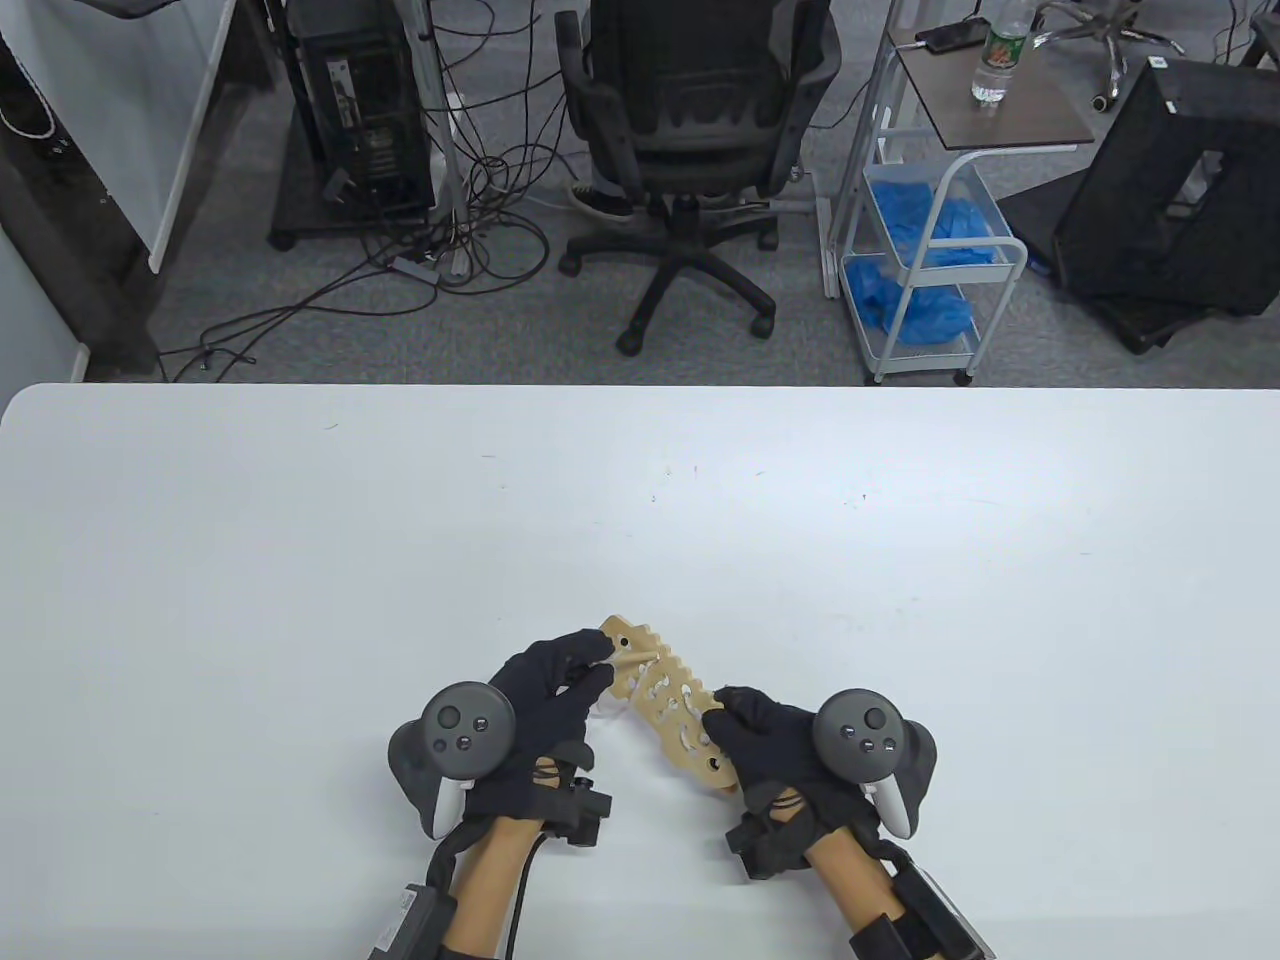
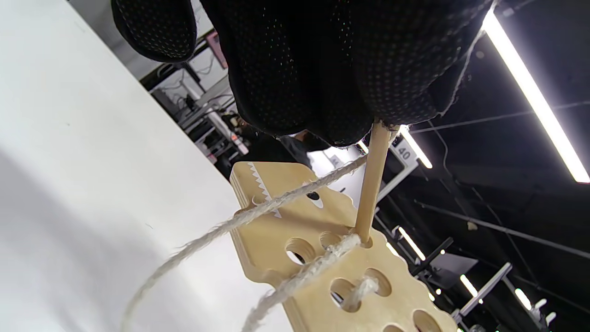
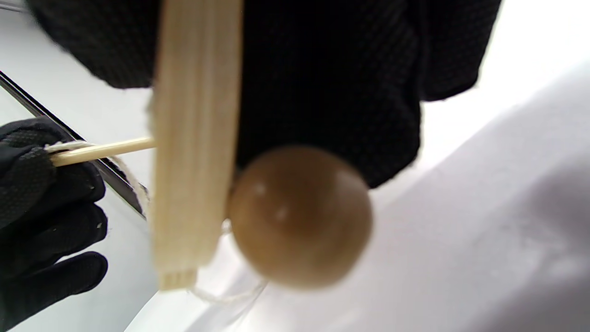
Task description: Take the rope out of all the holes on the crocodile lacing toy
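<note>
From above, the flat pale wooden crocodile lacing toy with rows of holes (image 1: 668, 706) sits near the front edge of the white counter (image 1: 300, 560), running diagonally between the two gloved hands. The left hand (image 1: 545, 700), at the toy's far end, pinches a thin wooden lacing needle (image 1: 632, 660) that lies across the toy, and the right hand (image 1: 765, 745) has its fingers curled over the toy's near end. White twisted rope (image 1: 672, 712) is threaded through several of the holes. In the left wrist view the black fingertips (image 2: 322, 92) close on the top of the needle (image 2: 371, 184), whose lower tip stands in a hole at the toy's (image 2: 322, 258) edge; the rope (image 2: 258, 212) runs from the fingers across the toothed snout and loops down off the toy, while another strand passes through holes beside the needle. In the right wrist view, which is blurred, the right hand's fingers (image 3: 322, 83) hold the toy (image 3: 193, 161) edge-on, a round brown wooden bead (image 3: 299, 216) sits just beside that edge, probably on the rope's end, and the left hand (image 3: 41, 207) grips the needle (image 3: 106, 150) on the toy's other side.
</note>
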Motion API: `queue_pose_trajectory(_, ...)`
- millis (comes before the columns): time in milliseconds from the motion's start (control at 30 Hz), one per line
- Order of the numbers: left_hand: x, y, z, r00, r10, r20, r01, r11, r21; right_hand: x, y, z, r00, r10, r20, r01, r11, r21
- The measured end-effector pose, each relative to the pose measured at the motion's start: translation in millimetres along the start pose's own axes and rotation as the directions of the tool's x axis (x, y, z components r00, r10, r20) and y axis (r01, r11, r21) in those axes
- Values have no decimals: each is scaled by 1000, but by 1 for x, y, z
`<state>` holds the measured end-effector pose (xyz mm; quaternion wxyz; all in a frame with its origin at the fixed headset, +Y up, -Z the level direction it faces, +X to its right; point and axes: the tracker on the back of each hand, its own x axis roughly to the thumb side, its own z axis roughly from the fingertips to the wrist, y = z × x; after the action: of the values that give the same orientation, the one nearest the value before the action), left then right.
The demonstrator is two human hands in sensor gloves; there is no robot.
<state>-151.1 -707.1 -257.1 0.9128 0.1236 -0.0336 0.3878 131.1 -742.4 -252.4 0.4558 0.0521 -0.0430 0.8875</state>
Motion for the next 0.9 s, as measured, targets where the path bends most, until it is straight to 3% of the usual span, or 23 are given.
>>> queue_pose_trajectory(333, 14, -8, 4, 981, -162, 106, 164, 986, -9, 0, 1, 0, 999, -36, 4, 36, 999, 19)
queue_pose_trajectory(533, 13, -8, 3, 986, -125, 106, 128, 992, -17, -1, 0, 0, 997, -71, -9, 71, 997, 17)
queue_pose_trajectory(900, -17, 4, 0, 984, 140, -114, -136, 990, 39, -5, -8, -1, 969, -244, -26, 244, 970, -9)
